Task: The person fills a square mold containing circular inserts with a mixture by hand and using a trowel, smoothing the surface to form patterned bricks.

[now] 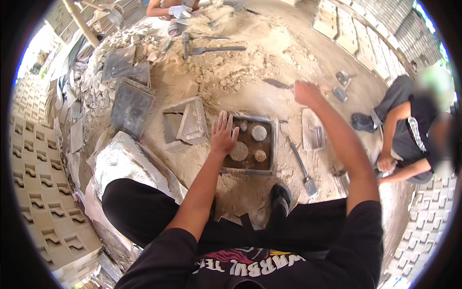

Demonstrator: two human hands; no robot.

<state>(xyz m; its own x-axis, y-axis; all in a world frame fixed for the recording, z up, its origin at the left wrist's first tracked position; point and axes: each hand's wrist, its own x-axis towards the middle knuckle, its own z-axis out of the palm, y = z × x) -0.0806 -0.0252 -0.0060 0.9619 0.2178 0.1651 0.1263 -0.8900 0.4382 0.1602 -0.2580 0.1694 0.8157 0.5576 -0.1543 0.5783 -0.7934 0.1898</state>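
Black printed T-shirt [260,272], black trousers [139,202]

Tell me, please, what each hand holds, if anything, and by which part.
The right hand grips a pointed trowel by its handle end; the left hand lies open, holding nothing.

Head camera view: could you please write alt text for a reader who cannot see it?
The left hand lies over the left side of a dark square frame with four round pieces inside, while the raised right hand holds a pointed trowel. Other people are nearby on sandy ground.

Pale blocks [45,192] stand stacked along both sides.
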